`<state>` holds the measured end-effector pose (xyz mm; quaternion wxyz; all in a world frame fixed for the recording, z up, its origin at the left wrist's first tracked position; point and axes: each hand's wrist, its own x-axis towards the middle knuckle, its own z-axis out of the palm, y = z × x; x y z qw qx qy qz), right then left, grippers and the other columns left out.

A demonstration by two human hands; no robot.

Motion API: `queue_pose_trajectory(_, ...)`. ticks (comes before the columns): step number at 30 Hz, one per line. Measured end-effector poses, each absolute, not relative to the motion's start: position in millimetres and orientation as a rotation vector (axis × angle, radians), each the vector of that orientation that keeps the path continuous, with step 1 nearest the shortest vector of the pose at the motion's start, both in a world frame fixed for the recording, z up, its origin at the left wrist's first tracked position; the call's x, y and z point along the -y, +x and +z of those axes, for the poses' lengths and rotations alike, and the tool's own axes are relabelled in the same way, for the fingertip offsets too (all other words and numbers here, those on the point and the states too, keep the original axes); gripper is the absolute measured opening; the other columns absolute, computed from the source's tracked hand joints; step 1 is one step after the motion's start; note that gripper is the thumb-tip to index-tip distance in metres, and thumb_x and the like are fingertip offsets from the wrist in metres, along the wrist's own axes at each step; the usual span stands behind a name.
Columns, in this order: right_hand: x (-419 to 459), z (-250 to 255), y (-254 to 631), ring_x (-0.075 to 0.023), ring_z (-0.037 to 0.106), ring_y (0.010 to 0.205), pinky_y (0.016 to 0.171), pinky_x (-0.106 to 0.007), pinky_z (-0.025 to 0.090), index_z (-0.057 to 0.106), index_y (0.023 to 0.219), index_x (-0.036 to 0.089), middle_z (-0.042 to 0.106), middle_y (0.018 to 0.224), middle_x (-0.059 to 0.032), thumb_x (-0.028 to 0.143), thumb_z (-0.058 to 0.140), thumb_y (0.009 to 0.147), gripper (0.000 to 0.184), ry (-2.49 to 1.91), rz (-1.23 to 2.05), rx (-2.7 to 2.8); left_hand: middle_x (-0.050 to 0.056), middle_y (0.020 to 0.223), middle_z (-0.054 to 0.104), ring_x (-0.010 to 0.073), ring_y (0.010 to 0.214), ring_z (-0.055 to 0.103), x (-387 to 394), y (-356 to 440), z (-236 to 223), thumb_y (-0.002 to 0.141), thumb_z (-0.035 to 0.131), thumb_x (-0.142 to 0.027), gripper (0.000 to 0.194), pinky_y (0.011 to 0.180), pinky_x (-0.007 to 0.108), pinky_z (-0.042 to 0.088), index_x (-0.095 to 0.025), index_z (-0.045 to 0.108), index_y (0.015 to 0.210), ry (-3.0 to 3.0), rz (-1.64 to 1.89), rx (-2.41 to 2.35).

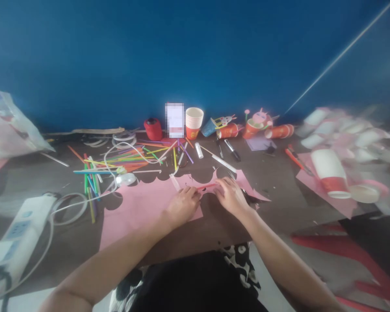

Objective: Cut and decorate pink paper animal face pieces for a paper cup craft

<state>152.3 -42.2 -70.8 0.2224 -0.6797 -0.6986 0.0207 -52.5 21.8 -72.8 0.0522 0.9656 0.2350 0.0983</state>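
Observation:
Between my two hands stretches a thin pinkish-red strip (207,186); whether it is a straw or rolled paper I cannot make out. My left hand (187,203) is closed on its left end, fingers bent. At the other end my right hand (229,193) pinches it between thumb and fingers. Beneath the left hand lies a pink paper sheet (139,206) with rounded bites cut from its upper edge. More of the pink paper reaches past the right hand, where a dark object (249,197), partly hidden, rests beside the wrist.
Colourful sticks (126,158) and a white cable (105,158) spread at left, near a power strip (29,229). Stacked paper cups (194,123), a red spool (153,129), a marker (232,150) and decorated cups (253,125) line the back. White-and-red cups (331,173) crowd the right.

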Motion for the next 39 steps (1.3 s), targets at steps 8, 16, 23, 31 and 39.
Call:
queue_pose_trajectory(8,9.8,-60.8,184.2,-0.0207,0.056,0.087,0.085,-0.035,0.044,0.061,0.099,0.016,0.061,0.090,-0.0072,0.020,0.052,0.083,0.019,-1.985,-0.025,1.865,0.010,0.096,0.053,0.0216,0.089,0.049,-27.4,-56.2,-70.0,0.088,0.044,-0.021,0.021,0.080,0.037,0.045,-0.017,0.059,0.102,2.882,0.256,-0.674)
queue_pose_trajectory(16,-44.2,-62.3,207.4,-0.0237,0.055,0.082,0.074,-0.036,0.043,0.065,0.087,0.016,0.061,0.085,-0.0105,0.021,0.056,0.078,0.014,-2.301,-0.097,1.904,0.009,0.116,0.050,0.0250,0.101,0.046,-27.1,-61.5,-67.4,0.088,0.046,-0.029,0.029,0.084,0.041,0.040,-0.026,0.057,0.115,2.857,0.287,-0.729)
queue_pose_trajectory(23,-51.7,-69.3,208.5,-0.0249,0.055,0.082,0.071,-0.036,0.042,0.063,0.082,0.015,0.061,0.083,-0.0120,0.018,0.053,0.079,0.011,-2.328,-0.107,1.912,0.008,0.118,0.049,0.0264,0.103,0.045,-25.5,-65.1,-64.6,0.085,0.052,-0.035,0.034,0.089,0.044,0.036,-0.029,0.055,0.118,2.851,0.226,-0.779)
queue_pose_trajectory(31,-23.7,-47.1,190.8,-0.0215,0.059,0.082,0.075,-0.035,0.045,0.054,0.088,0.018,0.062,0.087,-0.0077,0.026,0.052,0.080,0.012,-2.048,0.037,1.576,0.008,0.115,0.049,0.0258,0.104,0.044,-27.4,-66.2,-64.4,0.088,0.047,-0.038,0.034,0.088,0.043,0.035,-0.033,0.054,0.121,2.821,0.214,-0.777)
queue_pose_trajectory(39,10.3,-47.2,152.9,-0.0129,0.057,0.054,0.053,-0.028,0.048,0.053,0.096,0.018,0.055,0.067,0.0030,0.028,0.056,0.072,0.026,-1.447,1.300,0.856,0.008,0.110,0.050,0.0244,0.100,0.043,-28.0,-67.5,-65.9,0.089,0.045,-0.040,0.031,0.088,0.042,0.036,-0.031,0.059,0.115,2.816,0.256,-0.772)
